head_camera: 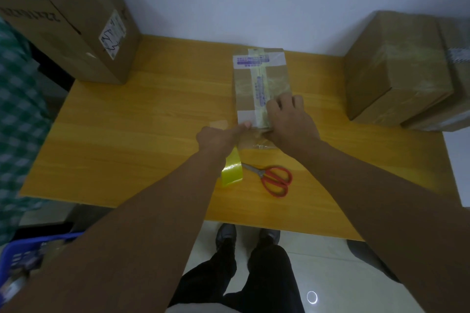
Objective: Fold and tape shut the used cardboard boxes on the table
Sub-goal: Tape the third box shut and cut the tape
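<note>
A small flat brown cardboard box [262, 76], patched with white labels, is lying at the middle of the yellow wooden table [152, 114]. A pale strip of tape [260, 89] is running lengthwise down its top. The right hand [290, 119] is resting on the box's near right part, its fingers lying loosely spread and pressing down beside the strip. The left hand [218, 136] is pushing its straight thumb against the near left corner (its other fingers are curling underneath, so I cannot tell whether they are holding anything). A roll of yellowish tape [232, 173] is showing just under the left wrist, beside red-handled scissors [276, 180]. A large open cardboard box [76, 28] is standing far left, and taped brown boxes [396, 66] are sitting stacked on the right.
</note>
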